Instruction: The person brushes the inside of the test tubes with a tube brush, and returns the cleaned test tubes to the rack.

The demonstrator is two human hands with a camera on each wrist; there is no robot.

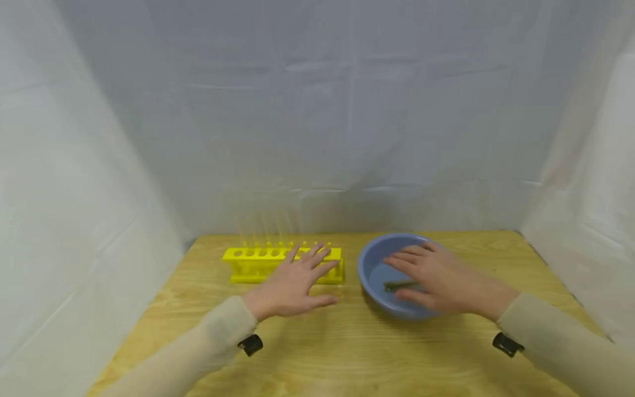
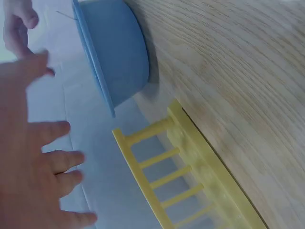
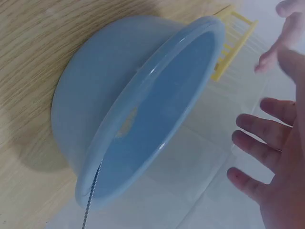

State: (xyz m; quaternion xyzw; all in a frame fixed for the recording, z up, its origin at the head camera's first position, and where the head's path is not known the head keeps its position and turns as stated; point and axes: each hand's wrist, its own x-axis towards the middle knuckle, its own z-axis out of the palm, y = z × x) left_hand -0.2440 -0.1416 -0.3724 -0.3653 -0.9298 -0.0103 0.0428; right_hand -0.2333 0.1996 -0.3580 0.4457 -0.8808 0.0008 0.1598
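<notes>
My left hand, fingers spread and straight, hovers in front of a yellow test tube rack, overlapping its right part in the head view. Faint clear test tubes rise above the rack's left half, behind its row of holes. On the right, my right hand is held over a blue basin with its fingers extended and nothing in its grasp. A dark greenish, slender object lies in the basin, partly hidden by that hand. The right wrist view shows a twisted wire sticking out over the basin's rim.
Both items stand on a wooden table, the basin to the right of the rack with a narrow gap between. Pale plastic sheeting hangs behind the table and along both sides.
</notes>
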